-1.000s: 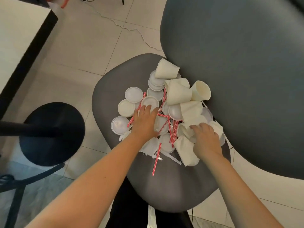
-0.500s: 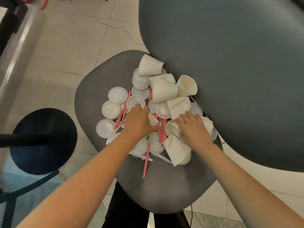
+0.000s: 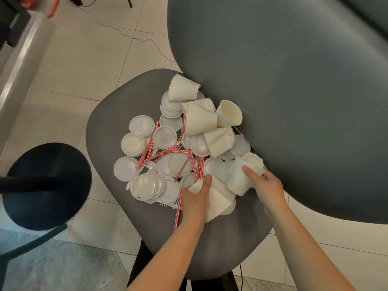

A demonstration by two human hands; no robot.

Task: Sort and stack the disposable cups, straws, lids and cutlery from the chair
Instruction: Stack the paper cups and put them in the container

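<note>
A grey chair seat [image 3: 109, 127] carries a heap of cream paper cups [image 3: 199, 120], translucent round lids [image 3: 140, 125], red-and-white striped straws [image 3: 149, 146] and white plastic forks [image 3: 151, 164]. My left hand [image 3: 195, 198] grips a squashed paper cup [image 3: 218, 201] at the near edge of the heap, thumb over its rim. My right hand [image 3: 264, 185] holds another crumpled cup [image 3: 241, 177] just to the right of it, beside the chair's back. The two cups lie close together.
The dark grey chair back [image 3: 294, 91] rises along the right side of the heap. A black round stool [image 3: 44, 185] stands to the left on the tiled floor. A pale cabinet edge [image 3: 19, 59] runs along the far left. A loose straw [image 3: 178, 208] lies on the seat's near side.
My left hand has moved from the lids and straws in the middle toward the near right and taken hold of a cup. My right hand has closed on a neighbouring cup.
</note>
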